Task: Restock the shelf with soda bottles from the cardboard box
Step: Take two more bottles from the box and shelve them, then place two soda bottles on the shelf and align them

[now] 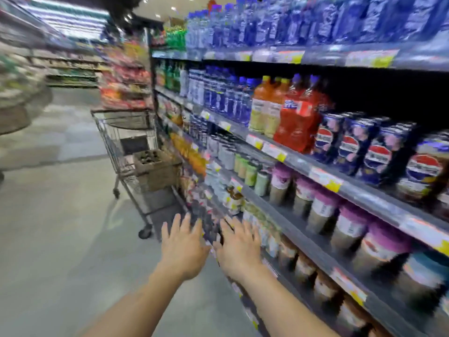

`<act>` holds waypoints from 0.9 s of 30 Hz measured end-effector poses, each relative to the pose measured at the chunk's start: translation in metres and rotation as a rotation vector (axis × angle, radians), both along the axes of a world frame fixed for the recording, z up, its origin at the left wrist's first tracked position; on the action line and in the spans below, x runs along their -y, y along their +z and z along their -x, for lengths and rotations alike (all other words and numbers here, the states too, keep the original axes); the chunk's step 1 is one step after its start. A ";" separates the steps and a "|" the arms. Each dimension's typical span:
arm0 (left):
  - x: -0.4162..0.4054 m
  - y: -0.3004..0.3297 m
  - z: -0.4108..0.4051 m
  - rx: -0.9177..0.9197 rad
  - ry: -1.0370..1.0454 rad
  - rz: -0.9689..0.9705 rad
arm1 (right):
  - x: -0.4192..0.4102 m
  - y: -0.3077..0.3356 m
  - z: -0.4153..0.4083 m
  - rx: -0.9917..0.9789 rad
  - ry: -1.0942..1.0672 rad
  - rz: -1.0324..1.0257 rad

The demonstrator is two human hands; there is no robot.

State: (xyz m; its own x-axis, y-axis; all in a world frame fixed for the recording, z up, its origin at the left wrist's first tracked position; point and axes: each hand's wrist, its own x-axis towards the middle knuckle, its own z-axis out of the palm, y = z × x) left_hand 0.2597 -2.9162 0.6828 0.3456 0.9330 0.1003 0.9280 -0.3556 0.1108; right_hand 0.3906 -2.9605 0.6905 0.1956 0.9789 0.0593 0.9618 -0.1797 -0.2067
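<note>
Head view, blurred by motion. Both hands out in front at about 6 o'clock, fingers straight and spread, grasping nothing: left hand [182, 249] and right hand [239, 249] side by side, nearly touching, aimed toward 12 o'clock where the cart stands.

Cardboard box [158, 170] sitting in the shopping cart [121, 142] at about 11 o'clock from the hands, well apart from them, parked just beside the end of the shelf [291, 161]. Dark bottle tops visible in the box's open top, so seemingly loaded with soda bottles [148, 158]; count impossible to tell through the blur.

Judging progress: somewhere early or mid-task, between trips. Nothing carried, box not emptied, more bottles to fetch and place. Dark gap at 2 o'clock on the middle tier, behind and right of the red bottles [298, 117], looks like a likely spot to fill, though which slot is meant cannot be told.

Shelf contents otherwise: blue-capped water bottles [223, 96] at 1 o'clock, orange bottles [264, 105] beside the red, cola packs [352, 144] at 3 o'clock, purple-lidded jars [323, 203] on the tier below.
</note>
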 end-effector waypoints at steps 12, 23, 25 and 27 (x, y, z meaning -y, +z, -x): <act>-0.278 0.003 0.112 0.066 0.432 0.026 | -0.338 0.011 0.112 -0.001 0.399 0.045; -0.511 -0.015 0.252 0.045 0.561 0.093 | -0.588 -0.014 0.256 0.011 0.543 0.048; -0.564 -0.013 0.278 0.028 0.530 0.108 | -0.638 -0.016 0.277 -0.009 0.520 0.060; -0.614 -0.009 0.300 0.024 0.501 0.105 | -0.684 -0.015 0.292 -0.037 0.481 0.065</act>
